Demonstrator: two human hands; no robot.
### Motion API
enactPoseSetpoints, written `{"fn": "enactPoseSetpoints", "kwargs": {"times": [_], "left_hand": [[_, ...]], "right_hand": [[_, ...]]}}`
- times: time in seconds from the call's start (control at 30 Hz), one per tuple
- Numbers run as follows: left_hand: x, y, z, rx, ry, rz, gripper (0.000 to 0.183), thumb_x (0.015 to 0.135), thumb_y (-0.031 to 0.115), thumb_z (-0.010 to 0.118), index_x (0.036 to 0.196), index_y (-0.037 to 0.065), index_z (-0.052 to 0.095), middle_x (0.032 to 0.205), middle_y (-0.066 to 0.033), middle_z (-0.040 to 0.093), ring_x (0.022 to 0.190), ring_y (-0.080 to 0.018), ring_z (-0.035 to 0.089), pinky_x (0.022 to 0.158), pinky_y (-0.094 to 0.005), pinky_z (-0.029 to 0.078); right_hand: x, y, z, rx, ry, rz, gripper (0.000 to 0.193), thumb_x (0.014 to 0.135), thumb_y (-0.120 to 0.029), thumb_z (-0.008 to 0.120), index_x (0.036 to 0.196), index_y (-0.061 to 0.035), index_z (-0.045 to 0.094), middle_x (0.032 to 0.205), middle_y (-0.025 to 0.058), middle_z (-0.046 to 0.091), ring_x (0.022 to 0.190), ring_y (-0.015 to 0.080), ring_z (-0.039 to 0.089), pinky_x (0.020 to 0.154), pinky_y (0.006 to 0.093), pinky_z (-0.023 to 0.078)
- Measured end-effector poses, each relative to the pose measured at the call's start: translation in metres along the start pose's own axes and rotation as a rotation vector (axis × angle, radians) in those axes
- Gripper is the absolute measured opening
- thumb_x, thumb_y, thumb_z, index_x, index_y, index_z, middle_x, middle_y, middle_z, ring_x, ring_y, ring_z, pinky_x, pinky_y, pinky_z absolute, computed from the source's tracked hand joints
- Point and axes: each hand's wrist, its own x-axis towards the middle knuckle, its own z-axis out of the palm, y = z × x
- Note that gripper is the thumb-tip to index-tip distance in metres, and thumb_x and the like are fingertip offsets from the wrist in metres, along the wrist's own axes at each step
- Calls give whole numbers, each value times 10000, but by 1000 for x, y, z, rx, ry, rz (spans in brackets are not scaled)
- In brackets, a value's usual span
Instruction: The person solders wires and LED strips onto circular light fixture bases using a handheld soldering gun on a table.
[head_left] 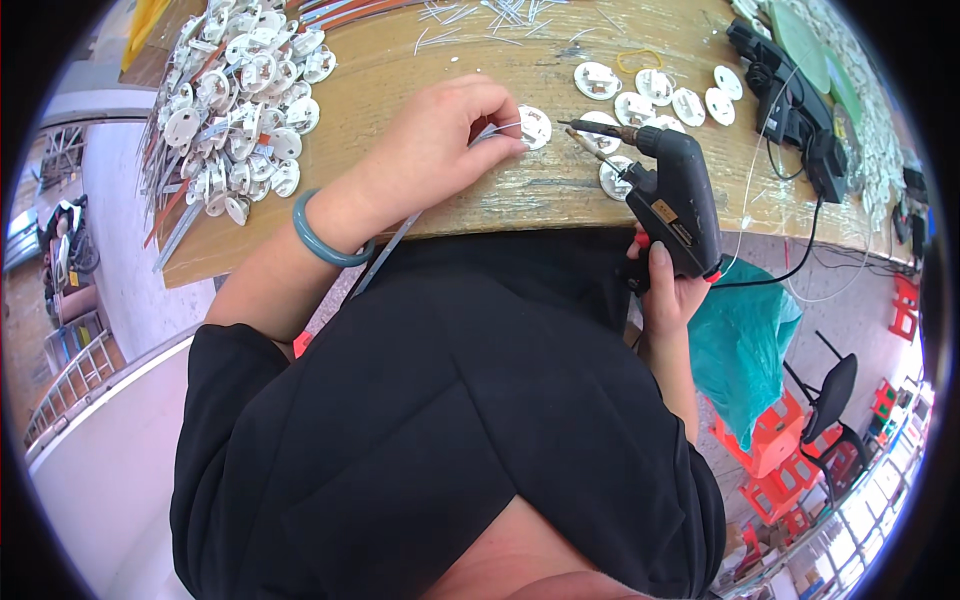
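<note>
Pinching wire [500, 129], the left grip [465, 125] is over a wooden table [375, 75]; the right [665, 288] clasps a soldering gun [686, 195], red stools [772, 436] beyond.

Tabletop [372, 75] offers room leftward; soldering gun [686, 190] blocks right.

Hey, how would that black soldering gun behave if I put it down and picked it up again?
The black soldering gun in your right hand would probably feel rigid and front-light, as its thick body dwarfs the slim nose. The trailing black cord may tug. Stood upright, it would likely tip, given its pistol shape.
</note>
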Motion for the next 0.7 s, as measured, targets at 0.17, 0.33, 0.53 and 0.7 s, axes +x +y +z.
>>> {"fn": "enactPoseSetpoints", "kwargs": {"times": [0.17, 0.33, 0.53, 0.7], "left_hand": [[1, 8, 10, -9, 83, -63, 143, 814, 156, 702, 842, 30, 641, 798, -99, 600, 718, -245, 593, 648, -355, 474], [2, 5, 18, 42, 146, 30, 146, 816, 112, 733, 829, 19, 622, 775, -65, 562, 635, -162, 524, 582, -287, 427], [1, 6, 19, 72, 156, 50, 153, 816, 117, 729, 823, 20, 612, 774, -76, 563, 642, -186, 543, 586, -299, 440], [1, 5, 20, 81, 151, 49, 152, 816, 118, 726, 825, 21, 610, 774, -78, 564, 649, -195, 552, 589, -303, 445]], "right_hand": [[0, -1, 0, -55, -31, -32, 416, 851, 15, 646, 1214, 46, 444, 945, 124, 619, 749, 141, 630, 673, 248, 510], [1, -3, -1, -108, -75, -80, 413, 840, 7, 663, 1203, 37, 469, 943, 103, 613, 779, 142, 615, 715, 251, 490], [0, 3, -10, -259, -82, -94, 366, 807, 13, 693, 1140, 33, 544, 1035, 99, 599, 923, 168, 586, 842, 283, 445], [0, 5, -11, -223, -86, -93, 378, 795, 16, 703, 1141, 34, 553, 1053, 103, 598, 944, 166, 581, 859, 285, 439]]}}
